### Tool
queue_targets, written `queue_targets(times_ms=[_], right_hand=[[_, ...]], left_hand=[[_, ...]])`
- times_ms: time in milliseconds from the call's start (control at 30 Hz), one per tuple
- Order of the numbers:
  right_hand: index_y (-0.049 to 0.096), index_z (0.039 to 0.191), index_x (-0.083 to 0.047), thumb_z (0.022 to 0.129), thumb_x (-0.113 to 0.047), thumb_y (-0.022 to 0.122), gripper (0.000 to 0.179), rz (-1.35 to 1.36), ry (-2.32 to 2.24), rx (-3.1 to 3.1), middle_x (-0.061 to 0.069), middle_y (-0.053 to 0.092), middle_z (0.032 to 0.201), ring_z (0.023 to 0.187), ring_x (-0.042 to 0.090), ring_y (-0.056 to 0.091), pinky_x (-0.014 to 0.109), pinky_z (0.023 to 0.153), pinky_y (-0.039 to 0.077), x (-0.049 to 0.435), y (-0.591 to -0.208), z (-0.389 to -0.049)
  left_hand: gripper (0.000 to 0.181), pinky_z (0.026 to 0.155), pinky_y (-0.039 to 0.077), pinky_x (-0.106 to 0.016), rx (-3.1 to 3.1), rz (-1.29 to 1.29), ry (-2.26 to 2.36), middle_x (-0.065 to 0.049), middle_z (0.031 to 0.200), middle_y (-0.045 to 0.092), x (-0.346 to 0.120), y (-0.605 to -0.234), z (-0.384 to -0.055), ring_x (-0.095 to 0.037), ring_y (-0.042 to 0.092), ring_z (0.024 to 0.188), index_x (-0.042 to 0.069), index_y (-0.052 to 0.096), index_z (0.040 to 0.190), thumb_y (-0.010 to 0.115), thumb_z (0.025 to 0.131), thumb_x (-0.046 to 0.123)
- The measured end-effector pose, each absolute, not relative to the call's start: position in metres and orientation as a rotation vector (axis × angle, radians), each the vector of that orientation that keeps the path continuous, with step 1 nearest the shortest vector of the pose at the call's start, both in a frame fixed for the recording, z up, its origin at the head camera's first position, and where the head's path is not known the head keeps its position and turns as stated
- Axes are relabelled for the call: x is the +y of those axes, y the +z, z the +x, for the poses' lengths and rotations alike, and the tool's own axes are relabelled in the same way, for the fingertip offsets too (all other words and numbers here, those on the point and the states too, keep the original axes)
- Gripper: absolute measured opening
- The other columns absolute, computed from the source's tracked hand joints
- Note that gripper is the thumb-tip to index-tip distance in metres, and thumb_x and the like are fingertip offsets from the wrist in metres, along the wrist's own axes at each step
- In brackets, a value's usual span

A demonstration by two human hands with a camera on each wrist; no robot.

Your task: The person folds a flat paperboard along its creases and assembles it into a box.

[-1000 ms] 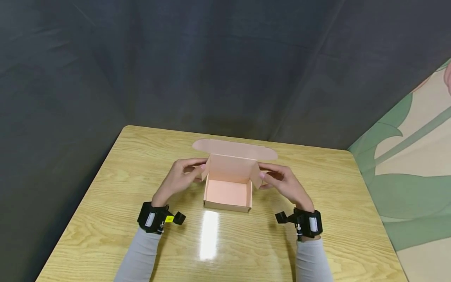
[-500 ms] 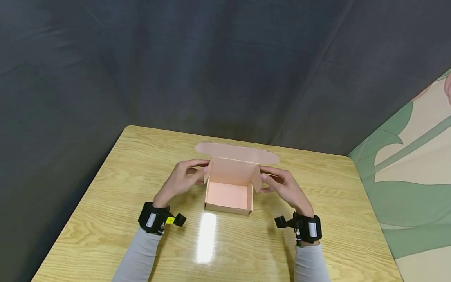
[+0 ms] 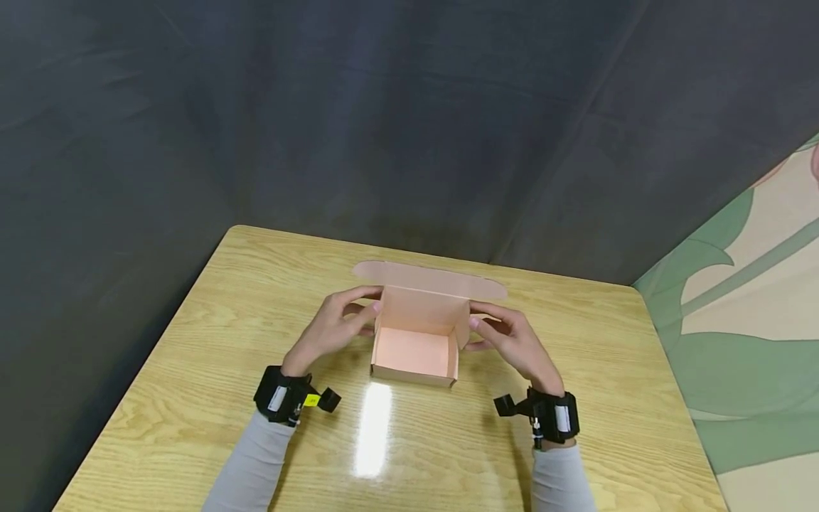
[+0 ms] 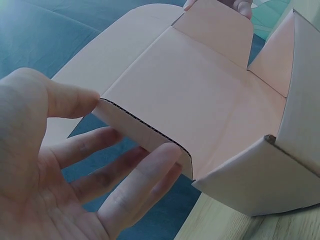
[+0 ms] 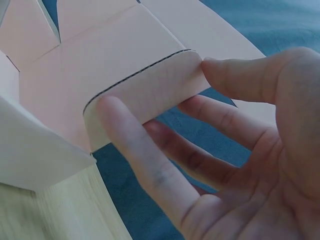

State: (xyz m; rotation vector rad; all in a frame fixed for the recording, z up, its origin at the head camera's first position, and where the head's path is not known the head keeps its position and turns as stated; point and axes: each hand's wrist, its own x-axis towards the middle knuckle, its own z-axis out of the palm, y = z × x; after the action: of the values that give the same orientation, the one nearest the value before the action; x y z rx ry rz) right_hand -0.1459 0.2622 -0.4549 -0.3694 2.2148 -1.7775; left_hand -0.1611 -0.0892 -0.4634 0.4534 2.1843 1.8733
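Observation:
A small pink cardboard box [image 3: 416, 373] stands on the table with its lid [image 3: 425, 309] raised at the back. My left hand [image 3: 335, 323] holds the lid's left side flap [image 4: 145, 127], thumb at the flap's corner and other fingers at its outer face. At the other side my right hand [image 3: 518, 341] grips the right side flap [image 5: 145, 87] likewise, one fingertip pressing its outer face. Both side flaps stand folded inward from the lid. The rounded front flap [image 3: 429, 277] sticks out along the lid's top. Inside the box only bare pink cardboard shows.
The box sits near the middle of a wood-grain table [image 3: 192, 398]. A dark curtain [image 3: 409, 128] hangs behind and along the left, and a green and cream patterned surface [image 3: 748, 370] is on the right. Both wrists wear black camera mounts [image 3: 281, 396].
Both side flaps of the lid have turned further inward under my fingers. My hands have drawn slightly closer together, and the box stays where it was on the table.

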Motion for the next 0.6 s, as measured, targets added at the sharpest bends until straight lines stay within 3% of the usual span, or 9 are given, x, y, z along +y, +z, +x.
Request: queue_targets(times_ms=[133,333,467,600], right_hand=[[0.058,0.152,-0.002,0.107,-0.021,0.069,0.05,-0.327,-1.776,2.238,0.026,0.053,0.156,0.095,0.033,0.081,0.043,0.09,0.065,0.2586,-0.4529,-0.1461],[0.063,0.147,0.001,0.104,-0.016,0.072,0.047,-0.315,-1.82,2.235,0.027,0.056,0.152,0.101,0.029,0.08,0.052,0.091,0.063,0.2546,-0.4523,-0.1472],[0.064,0.144,0.003,0.104,-0.014,0.073,0.045,-0.32,-1.828,2.258,0.029,0.056,0.151,0.1,0.028,0.081,0.056,0.091,0.062,0.2541,-0.4529,-0.1479],[0.065,0.143,0.003,0.103,-0.015,0.074,0.045,-0.307,-1.807,2.296,0.03,0.058,0.149,0.095,0.035,0.081,0.056,0.092,0.062,0.2553,-0.4531,-0.1485]], left_hand=[[0.045,0.083,0.066,-0.049,2.203,0.484,1.871,-0.024,0.154,0.055,-0.0889,-0.4637,-0.1608,-0.052,0.066,0.123,0.004,0.058,0.152,0.062,0.111,0.022],[0.043,0.083,0.065,-0.054,2.209,0.493,1.867,-0.024,0.153,0.055,-0.0889,-0.4632,-0.1605,-0.052,0.067,0.122,0.004,0.059,0.15,0.062,0.11,0.02],[0.043,0.083,0.066,-0.049,2.203,0.492,1.87,-0.024,0.153,0.055,-0.0887,-0.463,-0.161,-0.052,0.066,0.123,0.004,0.06,0.149,0.063,0.11,0.02],[0.043,0.082,0.067,-0.041,2.193,0.489,1.872,-0.024,0.154,0.055,-0.0878,-0.4623,-0.1608,-0.053,0.065,0.125,0.004,0.06,0.149,0.064,0.11,0.02]])
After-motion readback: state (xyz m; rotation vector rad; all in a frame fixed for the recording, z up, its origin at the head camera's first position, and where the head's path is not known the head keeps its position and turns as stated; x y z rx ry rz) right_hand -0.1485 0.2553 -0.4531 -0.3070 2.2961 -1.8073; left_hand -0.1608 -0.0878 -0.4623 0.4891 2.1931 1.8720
